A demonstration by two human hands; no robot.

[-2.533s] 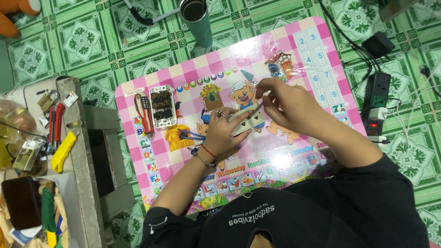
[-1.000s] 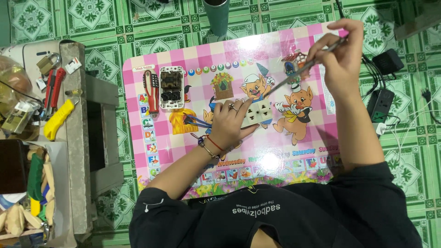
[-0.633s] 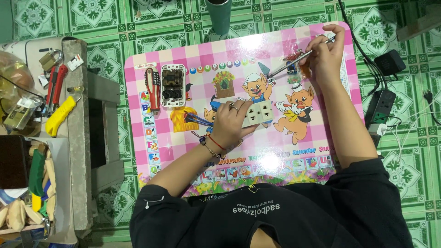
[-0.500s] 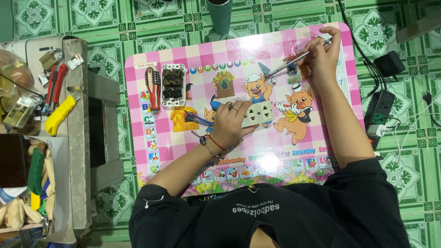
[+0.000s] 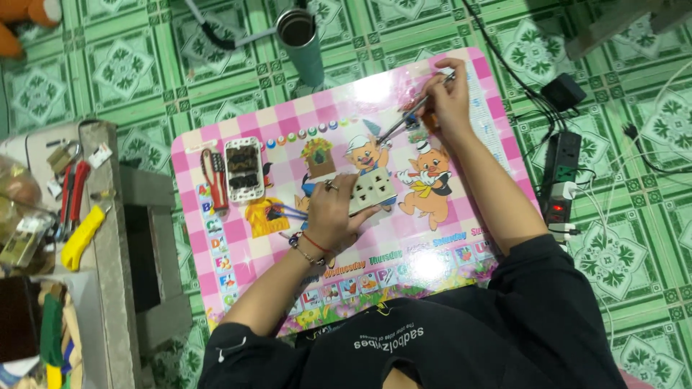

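A pink checked counter (image 5: 238,266) printed with cartoon pigs sits low over a green tiled floor (image 5: 122,72). Near its centre, the left hand (image 5: 328,216) presses a white socket plate (image 5: 371,193) flat, apparently to steady it; its long axis runs from eight to two o'clock. Toward one o'clock, the right hand (image 5: 448,97), grip pinched together on a thin metal tool (image 5: 407,117), points its tip toward eight o'clock.

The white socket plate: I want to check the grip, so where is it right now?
In the head view the white socket plate lies mid-table on the pink table, under the fingers of the left hand, beside the cartoon pig picture.
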